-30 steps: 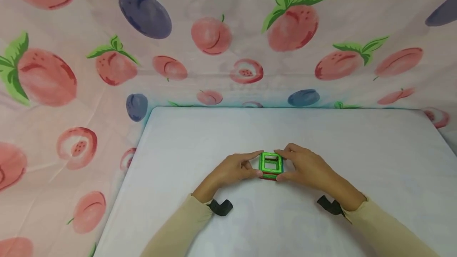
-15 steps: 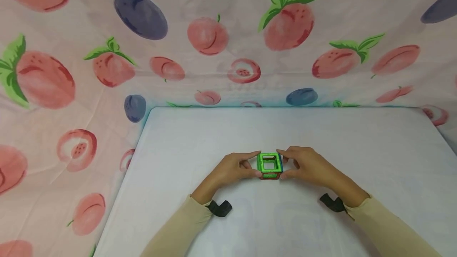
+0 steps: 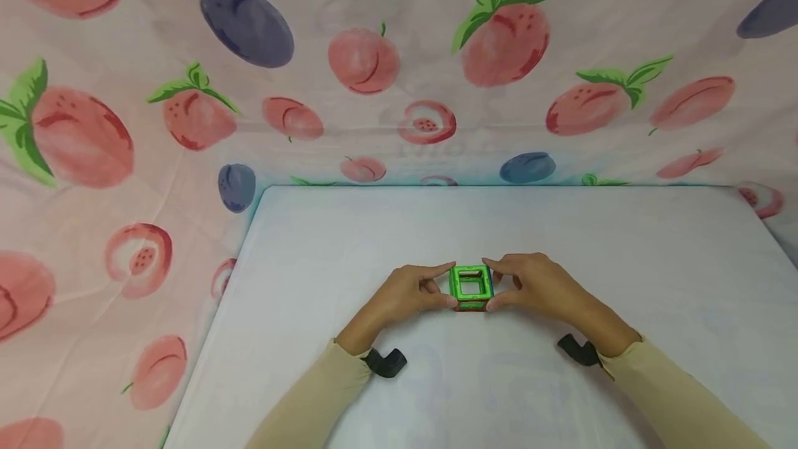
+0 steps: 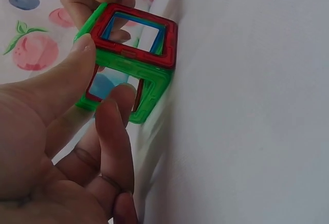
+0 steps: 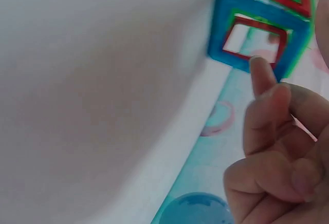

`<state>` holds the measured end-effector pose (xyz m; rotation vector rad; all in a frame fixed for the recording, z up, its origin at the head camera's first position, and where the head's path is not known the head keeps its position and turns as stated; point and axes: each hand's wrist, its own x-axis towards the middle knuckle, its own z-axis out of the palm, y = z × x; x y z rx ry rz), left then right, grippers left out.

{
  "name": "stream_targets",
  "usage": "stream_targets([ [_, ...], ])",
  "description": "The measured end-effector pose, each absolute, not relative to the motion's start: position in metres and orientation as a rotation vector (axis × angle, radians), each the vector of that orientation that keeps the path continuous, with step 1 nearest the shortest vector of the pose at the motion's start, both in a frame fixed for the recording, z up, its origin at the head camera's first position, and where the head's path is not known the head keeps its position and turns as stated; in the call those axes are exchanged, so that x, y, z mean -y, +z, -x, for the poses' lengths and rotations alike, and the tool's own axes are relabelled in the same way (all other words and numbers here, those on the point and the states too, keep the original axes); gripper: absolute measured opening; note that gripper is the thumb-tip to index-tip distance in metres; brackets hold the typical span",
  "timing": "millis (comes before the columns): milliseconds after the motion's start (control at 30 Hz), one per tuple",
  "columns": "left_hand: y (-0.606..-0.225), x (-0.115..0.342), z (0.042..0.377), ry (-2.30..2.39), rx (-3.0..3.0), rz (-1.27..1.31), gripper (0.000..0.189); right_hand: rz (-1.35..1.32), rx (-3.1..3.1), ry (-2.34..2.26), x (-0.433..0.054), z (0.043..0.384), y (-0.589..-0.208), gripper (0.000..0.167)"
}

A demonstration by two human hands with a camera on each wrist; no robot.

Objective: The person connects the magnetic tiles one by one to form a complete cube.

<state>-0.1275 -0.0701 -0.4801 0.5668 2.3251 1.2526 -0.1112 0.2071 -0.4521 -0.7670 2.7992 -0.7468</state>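
Note:
A small cube of see-through-framed magnetic tiles [image 3: 472, 297] stands on the white table, green tile on top and red tile facing the person. My left hand [image 3: 408, 289] holds its left side, thumb at the near corner and index finger at the far one. In the left wrist view the left thumb [image 4: 85, 49] lies against the edge of the red tile [image 4: 126, 52], fingers at the green side. On the opposite side, my right hand [image 3: 539, 289] holds the cube between thumb and index finger. A fingertip meets the blue tile [image 5: 220, 34] in the right wrist view.
The white table [image 3: 349, 227] runs back to a fruit-print cloth [image 3: 374, 123] hung behind it and along the left. Black curved pieces [image 3: 386, 363] stick out at both wrists, by the beige sleeves [image 3: 312, 393].
The cube has shifted very slightly left and squared up with the view. My right hand's fingers have adjusted at its right side; the left hand keeps nearly the same place.

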Motion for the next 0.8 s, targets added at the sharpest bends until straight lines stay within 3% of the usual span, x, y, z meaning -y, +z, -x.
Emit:
stream_targets([
  [567, -0.472, 0.063, 0.134, 1.236, -2.305, -0.554, 0.065, 0.743, -2.799, -0.756, -0.207, 0.115, -0.445, 0.063],
  [800, -0.473, 0.066, 0.132, 1.237, -2.279, -0.513, 0.065, 0.74, -2.744, -0.812, -0.208, 0.112, -0.451, 0.067],
])
